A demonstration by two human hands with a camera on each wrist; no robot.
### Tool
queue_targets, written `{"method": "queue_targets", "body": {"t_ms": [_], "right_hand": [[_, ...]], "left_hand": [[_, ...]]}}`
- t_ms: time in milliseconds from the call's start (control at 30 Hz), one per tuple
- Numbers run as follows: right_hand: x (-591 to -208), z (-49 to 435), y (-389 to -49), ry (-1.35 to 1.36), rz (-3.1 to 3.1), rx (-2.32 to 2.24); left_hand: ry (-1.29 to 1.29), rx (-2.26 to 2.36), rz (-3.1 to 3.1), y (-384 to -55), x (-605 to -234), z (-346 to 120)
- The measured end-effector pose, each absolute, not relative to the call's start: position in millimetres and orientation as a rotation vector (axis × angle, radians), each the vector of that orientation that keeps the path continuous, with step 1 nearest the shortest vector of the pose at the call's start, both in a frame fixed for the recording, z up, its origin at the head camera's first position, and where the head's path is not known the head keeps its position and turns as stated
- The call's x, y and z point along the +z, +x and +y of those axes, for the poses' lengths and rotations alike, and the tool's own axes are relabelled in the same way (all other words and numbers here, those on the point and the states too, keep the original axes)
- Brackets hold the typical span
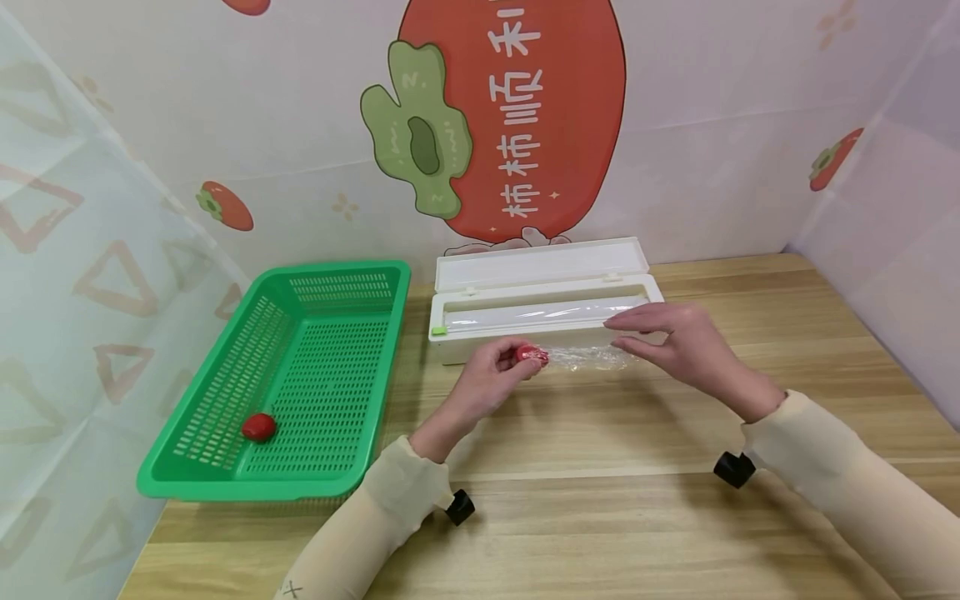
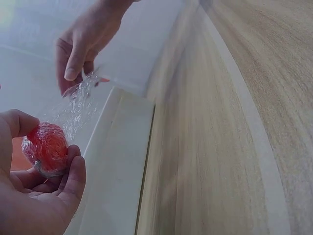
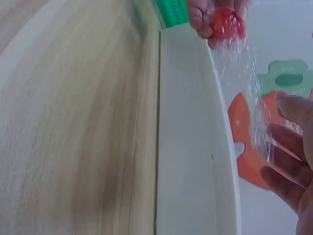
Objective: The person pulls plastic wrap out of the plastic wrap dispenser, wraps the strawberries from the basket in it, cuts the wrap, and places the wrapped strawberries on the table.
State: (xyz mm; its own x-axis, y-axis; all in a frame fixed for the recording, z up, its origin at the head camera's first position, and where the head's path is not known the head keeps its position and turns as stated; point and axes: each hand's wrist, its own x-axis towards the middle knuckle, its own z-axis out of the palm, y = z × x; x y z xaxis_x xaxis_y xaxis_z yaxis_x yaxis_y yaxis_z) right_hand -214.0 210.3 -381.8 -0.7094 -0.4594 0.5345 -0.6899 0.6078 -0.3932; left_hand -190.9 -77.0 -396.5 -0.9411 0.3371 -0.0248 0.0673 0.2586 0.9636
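Note:
Between its thumb and fingers, my left hand [image 1: 487, 383] holds a small round red fruit [image 2: 48, 149] wrapped in crinkled cling film. A loose tail of the clear film [image 1: 588, 358] stretches from the fruit toward my right hand [image 1: 690, 346]. In the right wrist view, the right thumb and fingers [image 3: 288, 169] are spread apart, with the film's end close beside the fingertips. Both hands are in front of a white cling film box [image 1: 480, 352], whose lid [image 1: 543, 264] stands raised and whose film roll [image 1: 540, 315] lies inside.
On the left of the wooden table [image 1: 585, 533] stands a green perforated basket [image 1: 397, 333] with one red fruit [image 1: 259, 427] in it. A green slider [image 1: 438, 331] sits at the box's left end. Printed wall sheets [image 1: 300, 100] enclose the back and sides.

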Motion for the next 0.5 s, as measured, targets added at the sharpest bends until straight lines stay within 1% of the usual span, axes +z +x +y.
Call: {"method": "queue_targets", "body": {"t_ms": [100, 300, 500], "right_hand": [[-382.4, 199.5, -211.3, 1.029, -2.358, 0.739], [-387.7, 174.6, -203.0, 1.215, -2.258, 0.695], [-394.4, 158.6, -196.7, 1.253, -2.247, 0.64]], "left_hand": [[0.39, 1.72, 2.313, -190.0, -395.3, -75.5], [0.437, 1.711, 2.301, -189.8, -396.2, -73.1], [0.43, 1.728, 2.283, -189.4, -396.6, -71.5]]}}
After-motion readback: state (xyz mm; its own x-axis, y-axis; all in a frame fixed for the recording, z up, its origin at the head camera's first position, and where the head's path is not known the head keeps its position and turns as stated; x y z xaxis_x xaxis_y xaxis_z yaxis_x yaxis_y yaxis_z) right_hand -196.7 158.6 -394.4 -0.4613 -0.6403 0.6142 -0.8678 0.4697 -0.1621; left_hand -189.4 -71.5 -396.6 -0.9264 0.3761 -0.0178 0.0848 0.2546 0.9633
